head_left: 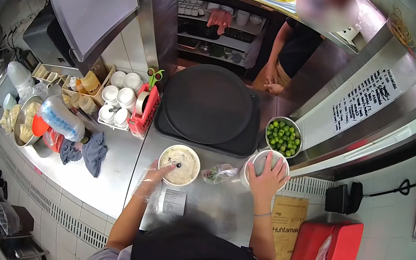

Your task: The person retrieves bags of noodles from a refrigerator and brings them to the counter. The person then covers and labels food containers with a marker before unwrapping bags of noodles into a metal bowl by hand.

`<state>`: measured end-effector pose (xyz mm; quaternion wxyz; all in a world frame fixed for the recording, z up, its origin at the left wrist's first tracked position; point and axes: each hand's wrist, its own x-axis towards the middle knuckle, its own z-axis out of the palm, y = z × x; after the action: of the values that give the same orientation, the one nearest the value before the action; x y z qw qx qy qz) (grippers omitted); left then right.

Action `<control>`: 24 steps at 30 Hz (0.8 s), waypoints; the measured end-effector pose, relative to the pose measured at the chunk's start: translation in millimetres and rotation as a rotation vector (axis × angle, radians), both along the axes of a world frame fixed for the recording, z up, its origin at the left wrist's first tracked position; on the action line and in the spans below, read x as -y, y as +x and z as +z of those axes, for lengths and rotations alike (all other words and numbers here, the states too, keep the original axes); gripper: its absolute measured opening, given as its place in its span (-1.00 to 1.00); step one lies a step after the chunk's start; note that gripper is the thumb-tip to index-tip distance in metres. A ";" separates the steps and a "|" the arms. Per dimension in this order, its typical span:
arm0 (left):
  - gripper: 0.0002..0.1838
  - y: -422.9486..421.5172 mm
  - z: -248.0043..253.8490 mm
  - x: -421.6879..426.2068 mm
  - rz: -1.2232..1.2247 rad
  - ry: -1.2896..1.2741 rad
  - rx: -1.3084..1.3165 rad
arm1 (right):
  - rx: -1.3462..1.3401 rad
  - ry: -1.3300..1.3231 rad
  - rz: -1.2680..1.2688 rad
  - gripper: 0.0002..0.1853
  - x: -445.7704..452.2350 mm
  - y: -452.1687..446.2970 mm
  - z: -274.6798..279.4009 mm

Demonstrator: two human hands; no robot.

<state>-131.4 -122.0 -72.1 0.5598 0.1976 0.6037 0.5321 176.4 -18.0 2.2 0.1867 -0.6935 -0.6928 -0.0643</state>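
Observation:
My left hand (pixel 154 174), in a clear plastic glove, grips the left rim of a round white bowl (pixel 179 165). One finger lies over its top. Pale, creamy food fills this bowl, with a small dark round spot near the middle. My right hand (pixel 266 178) rests with its fingers spread over the top of a second white round container (pixel 249 170), hiding most of it. Between the two containers lies a small clear plastic bag (pixel 220 173) with green and reddish contents. A printed paper slip (pixel 174 202) lies just below the bowl, near my left wrist.
Stacked black round trays (pixel 208 103) stand behind the bowls. A metal bowl of green limes (pixel 283 136) is at right. Lidded white cups (pixel 120 97) and a red holder with scissors (pixel 145 112) stand left. Another person's hands (pixel 271 83) show beyond the counter.

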 end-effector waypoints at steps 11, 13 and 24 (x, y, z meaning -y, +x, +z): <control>-0.35 -0.3 0.0 2.5 -0.036 -0.007 -0.057 | -0.006 -0.016 -0.007 -0.17 1.7 -0.6 4.1; -0.36 1.5 4.7 -0.1 -0.009 0.002 -0.051 | -0.012 -0.011 -0.010 -0.17 1.2 -0.6 4.6; -0.42 0.6 1.6 0.6 -0.042 0.050 0.018 | -0.032 -0.013 -0.001 -0.17 2.2 -0.1 3.7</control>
<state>-130.8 -122.6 -70.5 0.5710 0.2194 0.5810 0.5369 176.4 -20.2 5.9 0.1930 -0.6959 -0.6900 -0.0486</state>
